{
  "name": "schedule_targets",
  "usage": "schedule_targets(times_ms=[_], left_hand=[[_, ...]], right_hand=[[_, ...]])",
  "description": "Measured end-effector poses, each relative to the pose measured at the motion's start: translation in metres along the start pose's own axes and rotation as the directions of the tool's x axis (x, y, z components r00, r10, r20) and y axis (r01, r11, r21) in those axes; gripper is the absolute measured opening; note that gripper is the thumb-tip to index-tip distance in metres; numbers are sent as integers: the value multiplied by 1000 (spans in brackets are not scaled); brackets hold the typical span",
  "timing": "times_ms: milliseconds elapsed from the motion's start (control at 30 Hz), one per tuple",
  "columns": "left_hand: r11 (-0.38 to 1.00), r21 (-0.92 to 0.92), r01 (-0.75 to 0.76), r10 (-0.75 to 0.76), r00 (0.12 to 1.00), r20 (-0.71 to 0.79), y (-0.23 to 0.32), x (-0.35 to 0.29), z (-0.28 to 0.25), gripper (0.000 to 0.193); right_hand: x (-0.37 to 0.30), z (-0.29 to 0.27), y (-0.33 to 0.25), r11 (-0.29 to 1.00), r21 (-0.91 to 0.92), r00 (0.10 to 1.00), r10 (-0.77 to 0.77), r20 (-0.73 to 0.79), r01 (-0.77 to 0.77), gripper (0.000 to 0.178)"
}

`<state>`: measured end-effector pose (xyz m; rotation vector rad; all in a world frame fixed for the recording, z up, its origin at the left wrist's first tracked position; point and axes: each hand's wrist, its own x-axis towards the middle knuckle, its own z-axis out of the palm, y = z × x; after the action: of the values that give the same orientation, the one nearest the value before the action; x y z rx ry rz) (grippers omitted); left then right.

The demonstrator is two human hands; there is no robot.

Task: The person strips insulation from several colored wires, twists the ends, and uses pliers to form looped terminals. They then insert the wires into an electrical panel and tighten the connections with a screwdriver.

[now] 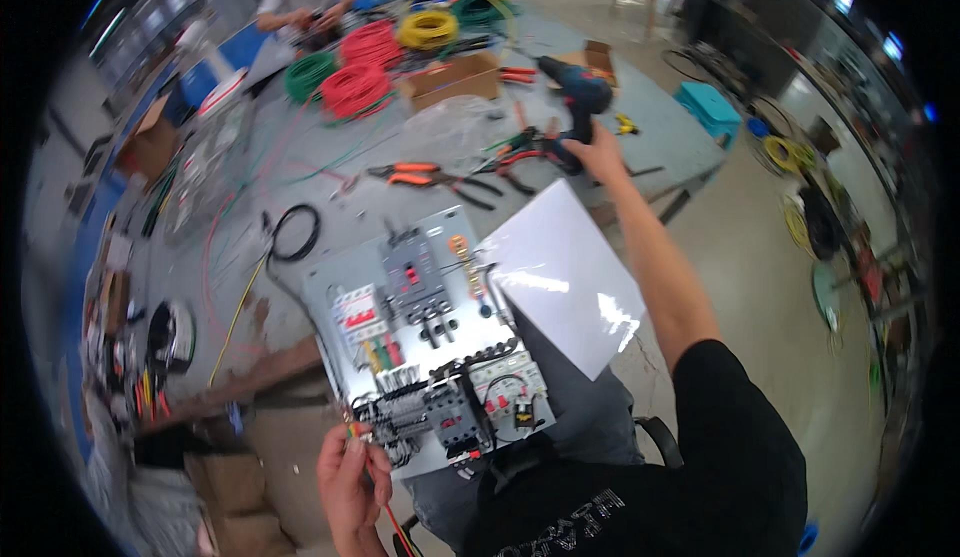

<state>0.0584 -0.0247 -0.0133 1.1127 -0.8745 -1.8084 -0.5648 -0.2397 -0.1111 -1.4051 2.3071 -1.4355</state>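
- Left hand [350,475]: pinching thin coloured wires [399,528] beside electrical panel [475,329]'s lower-left corner.
- Right hand [601,155]: grasping power drill [581,93] by handle, at tabletop [655,144]'s right side.
- Electrical panel: over tabletop's near edge.

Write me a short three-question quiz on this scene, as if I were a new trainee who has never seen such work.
1. Short answer: which tool is the person's right hand grasping?
2. True or false: the left hand is holding a pair of pliers.
3. Pick one: as the person sees it, where does the glossy white sheet lie relative to the electrical panel?
A) to its left
B) to its right
C) entirely underneath it

Key:
1. A cordless drill.
2. False; it pinches thin wires.
3. B.
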Motion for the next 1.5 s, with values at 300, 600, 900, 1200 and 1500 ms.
schedule_targets(times_ms=[300, 600, 900, 1200, 1500], left_hand=[[994, -103, 29, -30, 999, -12, 8, 2, -1, 22], [986, -165, -19, 21, 1000, 13, -1, -17, -10, 16], [985, -156, -70, 70, 998, -4, -2, -21, -12, 15], [984, -142, -108, 113, 993, 31, 8, -23, 2, 18], [979, -96, -178, 183, 982, 46, 16, -33, 7, 16]], right_hand=[[-84, 16, -85, 961, -30, 961, -274, 46, 276, 29], [-37, 76, -100, 802, -449, 749, 3, 662, 394, 30], [-36, 60, -119, 871, -428, 924, -70, 376, 240, 33], [-8, 28, -99, 962, 106, 924, -270, 272, 250, 13], [-77, -96, -161, 148, 988, 925, -370, 86, -33, 22]])
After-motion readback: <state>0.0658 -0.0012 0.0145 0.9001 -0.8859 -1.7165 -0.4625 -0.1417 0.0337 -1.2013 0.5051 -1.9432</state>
